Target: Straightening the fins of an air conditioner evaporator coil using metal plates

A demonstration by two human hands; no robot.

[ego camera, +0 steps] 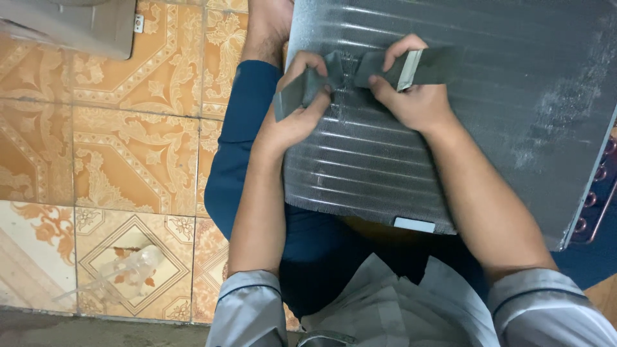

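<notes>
A large grey finned metal coil panel (488, 115) rests across my lap. Over its upper left part both hands hold a dark grey flat strip (385, 67) with a pale metal edge. My left hand (299, 109) pinches the strip's left end, thumb on top. My right hand (411, 90) grips the right portion, fingers curled over it. The strip's middle is bent and sits against the fins.
Copper tube bends (598, 193) stick out at the panel's right edge. Orange patterned floor tiles (122, 148) lie to the left, with a clear plastic bottle (128, 273) on them and a grey box (83, 26) at top left. My bare foot (267, 26) shows at the top.
</notes>
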